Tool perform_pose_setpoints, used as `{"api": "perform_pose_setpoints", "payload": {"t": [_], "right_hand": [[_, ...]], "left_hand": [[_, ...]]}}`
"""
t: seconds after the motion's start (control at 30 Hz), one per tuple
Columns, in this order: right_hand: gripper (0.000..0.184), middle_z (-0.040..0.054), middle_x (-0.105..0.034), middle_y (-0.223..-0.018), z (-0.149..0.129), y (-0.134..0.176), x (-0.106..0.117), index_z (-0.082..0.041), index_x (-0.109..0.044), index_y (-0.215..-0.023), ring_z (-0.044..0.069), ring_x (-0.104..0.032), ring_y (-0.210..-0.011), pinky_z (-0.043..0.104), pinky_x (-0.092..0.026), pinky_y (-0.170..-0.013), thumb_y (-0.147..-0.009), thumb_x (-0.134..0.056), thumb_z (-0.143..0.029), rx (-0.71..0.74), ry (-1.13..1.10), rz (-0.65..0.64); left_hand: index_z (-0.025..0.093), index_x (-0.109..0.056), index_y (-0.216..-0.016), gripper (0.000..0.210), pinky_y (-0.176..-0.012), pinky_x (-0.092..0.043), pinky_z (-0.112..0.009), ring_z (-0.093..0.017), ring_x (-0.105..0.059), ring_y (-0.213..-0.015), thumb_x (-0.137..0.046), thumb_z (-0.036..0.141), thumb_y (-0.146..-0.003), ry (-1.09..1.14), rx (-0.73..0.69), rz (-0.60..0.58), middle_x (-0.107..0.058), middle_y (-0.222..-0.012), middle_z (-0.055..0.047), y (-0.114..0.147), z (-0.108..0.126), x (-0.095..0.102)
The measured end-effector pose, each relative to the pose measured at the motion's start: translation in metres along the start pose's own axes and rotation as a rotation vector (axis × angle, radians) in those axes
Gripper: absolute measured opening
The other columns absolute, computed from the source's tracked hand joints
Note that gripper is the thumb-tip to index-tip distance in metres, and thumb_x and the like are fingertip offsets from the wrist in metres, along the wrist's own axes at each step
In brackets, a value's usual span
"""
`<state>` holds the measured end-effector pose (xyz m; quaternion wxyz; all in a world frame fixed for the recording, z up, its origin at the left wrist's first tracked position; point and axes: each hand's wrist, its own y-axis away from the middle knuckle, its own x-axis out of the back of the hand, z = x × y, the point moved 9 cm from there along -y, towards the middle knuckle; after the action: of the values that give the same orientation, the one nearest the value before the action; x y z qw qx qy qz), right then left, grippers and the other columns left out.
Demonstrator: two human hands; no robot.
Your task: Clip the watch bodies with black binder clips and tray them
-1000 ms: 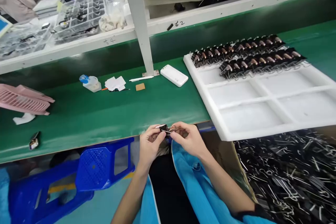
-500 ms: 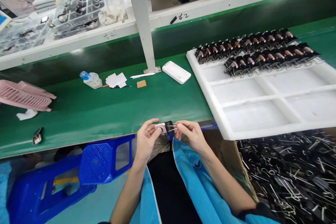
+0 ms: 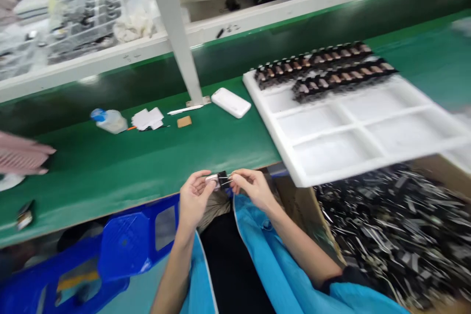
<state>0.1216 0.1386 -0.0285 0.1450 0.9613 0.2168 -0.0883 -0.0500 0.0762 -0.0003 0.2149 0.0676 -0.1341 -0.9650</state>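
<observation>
Just off the front edge of the bench, my left hand (image 3: 192, 200) pinches a small pinkish piece (image 3: 211, 179) with a round dark-ringed spot on it. A black binder clip (image 3: 222, 179) sits against the right end of this piece; whether its jaws grip it is too small to tell. My right hand (image 3: 254, 187) is closed, thumb and fingers pinching the clip's wire handles. To the right, rows of black binder clips with pinkish pieces (image 3: 342, 77) stand in a white foam tray (image 3: 273, 132).
A box of loose binder clips (image 3: 390, 235) stands below the tray. On the green bench (image 3: 147, 167) lie a white power-bank-like device (image 3: 231, 103), a white pen (image 3: 185, 109), paper slips (image 3: 147, 118), a tan block (image 3: 184, 121) and a blue-capped bottle (image 3: 109, 121). A blue stool (image 3: 125, 245) is below.
My view has swung to the right, so the bench items appear further left. Both hands keep the same grip on the pinkish piece and the binder clip.
</observation>
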Motion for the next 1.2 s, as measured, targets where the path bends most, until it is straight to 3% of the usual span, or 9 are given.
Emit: {"api": "perform_pose_setpoints", "payload": {"t": [0.1,0.17,0.27,0.37,0.43,0.57,0.77,1.0,1.2], "right_hand": [[0.049,0.0072,-0.077,-0.083,-0.017,0.015,0.008,-0.013,-0.080,-0.099,0.017,-0.067,-0.069,0.027,-0.054,-0.065,-0.090,-0.076,-0.061,0.013,0.133,-0.109],[0.046,0.0089,-0.080,-0.098,-0.030,0.036,0.023,-0.013,-0.079,-0.115,0.018,-0.072,-0.080,0.026,-0.056,-0.072,-0.095,-0.073,-0.054,0.006,0.233,-0.336],[0.044,0.0096,-0.082,-0.103,-0.042,0.079,0.095,-0.014,-0.079,-0.118,0.019,-0.075,-0.085,0.028,-0.060,-0.076,-0.099,-0.070,-0.053,-0.082,0.341,-0.485],[0.041,0.0090,-0.081,-0.097,-0.045,0.102,0.247,-0.016,-0.081,-0.105,0.022,-0.076,-0.085,0.030,-0.061,-0.075,-0.103,-0.065,-0.053,-0.268,0.680,0.188],[0.037,0.0156,-0.079,-0.108,-0.043,0.117,0.322,-0.012,-0.078,-0.112,0.025,-0.075,-0.096,0.034,-0.061,-0.082,-0.107,-0.062,-0.045,-0.371,0.844,0.502],[0.030,0.0140,-0.071,-0.126,-0.013,0.114,0.391,-0.014,-0.070,-0.126,0.026,-0.071,-0.110,0.044,-0.061,-0.096,-0.106,-0.069,-0.035,-0.551,1.018,0.720],[0.035,0.0133,-0.067,-0.134,0.018,0.108,0.409,-0.014,-0.067,-0.131,0.027,-0.069,-0.117,0.048,-0.060,-0.100,-0.104,-0.072,-0.036,-0.620,1.121,0.738],[0.019,0.0212,-0.063,-0.136,-0.033,0.142,0.408,-0.012,-0.068,-0.102,0.033,-0.056,-0.135,0.047,-0.048,-0.113,-0.105,-0.066,-0.030,-0.342,0.997,0.827],[0.052,0.0079,-0.068,-0.082,-0.057,0.155,0.345,-0.019,-0.060,-0.086,0.022,-0.065,-0.074,0.036,-0.056,-0.070,-0.101,-0.055,-0.069,-0.085,0.580,0.690]], "left_hand": [[0.016,-0.073,-0.111,0.053,-0.078,-0.063,-0.023,-0.017,-0.080,-0.083,-0.097,0.037,-0.069,-0.020,0.020,-0.007,-0.084,-0.093,-0.006,-0.005,0.003,0.009],[0.017,-0.073,-0.115,0.057,-0.074,-0.062,-0.021,-0.016,-0.078,-0.080,-0.099,0.034,-0.066,-0.005,0.024,-0.012,-0.083,-0.089,-0.003,-0.013,0.007,0.018],[0.018,-0.073,-0.116,0.068,-0.064,-0.061,-0.022,-0.018,-0.076,-0.074,-0.102,0.033,-0.057,0.026,0.060,0.004,-0.081,-0.082,-0.001,-0.028,0.010,0.037],[0.020,-0.073,-0.116,0.071,-0.060,-0.063,-0.028,-0.022,-0.074,-0.072,-0.102,0.033,-0.053,0.037,0.102,0.056,-0.080,-0.077,0.001,-0.035,0.010,0.055],[0.021,-0.073,-0.113,0.066,-0.063,-0.066,-0.033,-0.022,-0.072,-0.073,-0.101,0.035,-0.056,0.061,0.090,0.080,-0.077,-0.074,0.003,-0.037,0.012,0.062],[0.023,-0.074,-0.106,0.059,-0.062,-0.067,-0.033,-0.019,-0.069,-0.068,-0.101,0.038,-0.056,0.116,0.078,0.088,-0.072,-0.076,0.005,-0.038,0.011,0.060],[0.021,-0.071,-0.092,0.056,-0.038,-0.050,-0.026,-0.017,-0.063,-0.056,-0.103,0.039,-0.050,0.135,0.131,0.099,-0.069,-0.080,0.003,-0.029,0.009,0.053],[0.020,-0.070,-0.089,0.050,-0.035,-0.047,-0.023,-0.018,-0.065,-0.055,-0.102,0.036,-0.053,0.101,0.128,0.121,-0.071,-0.078,0.002,-0.026,0.003,0.073],[0.018,-0.074,-0.091,0.044,-0.035,-0.043,-0.020,-0.019,-0.069,-0.053,-0.099,0.027,-0.057,0.064,0.037,0.061,-0.076,-0.078,0.000,-0.021,-0.001,0.052]]}}
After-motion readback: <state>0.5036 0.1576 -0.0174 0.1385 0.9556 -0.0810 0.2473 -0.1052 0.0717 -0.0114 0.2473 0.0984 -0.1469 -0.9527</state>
